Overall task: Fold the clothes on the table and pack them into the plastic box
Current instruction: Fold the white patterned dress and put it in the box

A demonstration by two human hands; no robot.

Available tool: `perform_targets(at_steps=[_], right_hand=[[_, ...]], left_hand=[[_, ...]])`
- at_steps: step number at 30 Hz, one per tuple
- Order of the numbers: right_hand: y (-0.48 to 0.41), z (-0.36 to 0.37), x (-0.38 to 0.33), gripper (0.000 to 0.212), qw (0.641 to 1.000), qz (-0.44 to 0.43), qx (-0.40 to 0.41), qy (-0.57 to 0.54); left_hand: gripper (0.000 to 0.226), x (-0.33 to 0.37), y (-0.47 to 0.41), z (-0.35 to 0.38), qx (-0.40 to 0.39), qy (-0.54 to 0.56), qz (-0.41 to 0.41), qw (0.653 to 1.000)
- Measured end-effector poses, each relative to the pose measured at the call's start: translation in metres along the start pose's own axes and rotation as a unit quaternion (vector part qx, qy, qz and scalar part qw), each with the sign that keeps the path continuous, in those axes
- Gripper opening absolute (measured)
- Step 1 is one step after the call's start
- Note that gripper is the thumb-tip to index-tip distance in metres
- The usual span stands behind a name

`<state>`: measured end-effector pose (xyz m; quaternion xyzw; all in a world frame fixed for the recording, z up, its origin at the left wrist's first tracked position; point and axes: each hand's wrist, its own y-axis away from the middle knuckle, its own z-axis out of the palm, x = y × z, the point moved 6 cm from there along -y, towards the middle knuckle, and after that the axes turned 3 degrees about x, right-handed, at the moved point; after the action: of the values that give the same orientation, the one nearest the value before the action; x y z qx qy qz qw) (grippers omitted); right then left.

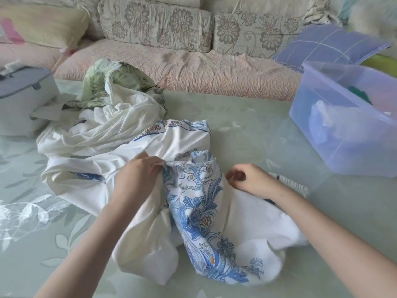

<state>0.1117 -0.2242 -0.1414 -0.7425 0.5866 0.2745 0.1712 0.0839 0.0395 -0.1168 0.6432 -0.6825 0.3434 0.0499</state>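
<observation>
left hand (139, 172) grips blue-patterned garment (199, 214) at frame centre; right hand (247, 177) curled beside it, grasp undeterminable.

Between my hands: the blue-print garment (199, 211) bunches up from my left hand (139, 175), which grips it, to my right hand (247, 179), curled at its edge; whether that one holds cloth I cannot tell.
Right side: bare table (257, 130) lies open from my right hand to the plastic box (322, 134).
Box mouth: open upward, clothes lying low inside, room above them.
Left side: the white ribbed garment (111, 130) and the green leaf-print garment (111, 82) heap up, reaching nearly to the grey-lidded case (21, 100).
Near edge: bare table outside both my forearms.
Far edge: the sofa (193, 67) stands close behind.
</observation>
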Motion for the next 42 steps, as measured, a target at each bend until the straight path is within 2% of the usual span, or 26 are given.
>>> perform_targets(at_steps=[5,7,10,11,13,16,18,19,20,23,26,28,30,33,35,37,39,40,42], right_hand=[[0.015,-0.009,0.007,0.012,0.983,-0.011,-0.044,0.178],[0.021,-0.015,0.016,0.021,0.978,0.004,-0.057,0.199],[0.026,-0.026,0.027,0.024,0.984,0.021,-0.054,0.166],[0.026,-0.032,0.027,0.023,0.988,0.027,-0.029,0.149],[0.025,-0.055,0.033,0.023,0.981,0.055,0.086,0.166],[0.034,-0.109,0.051,0.02,0.912,0.112,0.318,0.234],[0.042,-0.133,0.066,0.015,0.866,0.154,0.391,0.271],[0.04,-0.136,0.072,0.015,0.862,0.173,0.382,0.285],[0.034,-0.132,0.076,0.017,0.876,0.181,0.348,0.281],[0.013,-0.098,0.064,0.042,0.941,0.145,0.233,0.198],[-0.005,-0.059,0.027,0.04,0.983,0.071,0.144,0.089],[-0.012,-0.031,0.009,0.044,0.992,0.053,0.078,0.079],[-0.019,-0.008,-0.003,0.048,0.988,0.04,0.053,0.14],[-0.025,0.01,-0.014,0.039,0.983,0.006,0.046,0.177],[-0.024,0.012,-0.009,0.024,0.99,0.004,0.029,0.139],[-0.021,0.004,-0.003,0.021,0.989,-0.013,0.048,0.141],[-0.015,-0.015,0.004,0.022,0.984,-0.003,0.1,0.15],[-0.013,-0.028,0.009,0.024,0.983,0.014,0.125,0.133],[-0.007,-0.059,0.02,0.029,0.97,0.045,0.211,0.11]], left_hand=[[0.019,-0.033,-0.01,-0.051,0.058,-0.034,-0.076,0.995],[0.021,-0.047,-0.011,-0.064,0.058,-0.047,-0.114,0.991],[0.024,-0.08,-0.012,-0.072,-0.005,-0.049,-0.204,0.978],[0.023,-0.092,-0.012,-0.072,-0.043,-0.055,-0.219,0.973],[0.02,-0.11,-0.007,-0.076,-0.101,-0.066,-0.246,0.962],[0.016,-0.141,-0.001,-0.08,-0.116,-0.046,-0.288,0.949],[0.013,-0.157,-0.002,-0.076,-0.123,-0.067,-0.288,0.947],[0.019,-0.149,-0.002,-0.079,-0.125,-0.083,-0.28,0.948],[0.028,-0.136,-0.003,-0.081,-0.124,-0.094,-0.261,0.953],[0.051,-0.08,-0.009,-0.082,-0.085,-0.047,-0.182,0.978],[0.03,-0.012,-0.01,-0.066,-0.072,0.049,-0.077,0.993],[0.031,0.002,-0.008,-0.045,-0.101,0.047,-0.067,0.991],[0.033,-0.002,-0.005,-0.028,-0.138,0.015,-0.098,0.986],[0.06,-0.017,-0.001,-0.012,-0.201,-0.058,-0.116,0.971],[0.079,-0.024,-0.002,-0.009,-0.203,-0.082,-0.12,0.968],[0.087,-0.029,-0.001,-0.005,-0.197,-0.084,-0.124,0.969],[0.079,-0.033,0.0,-0.003,-0.189,-0.101,-0.134,0.968],[0.068,-0.035,-0.001,-0.003,-0.174,-0.1,-0.137,0.97],[0.032,-0.031,-0.004,-0.01,-0.12,-0.083,-0.134,0.98]])
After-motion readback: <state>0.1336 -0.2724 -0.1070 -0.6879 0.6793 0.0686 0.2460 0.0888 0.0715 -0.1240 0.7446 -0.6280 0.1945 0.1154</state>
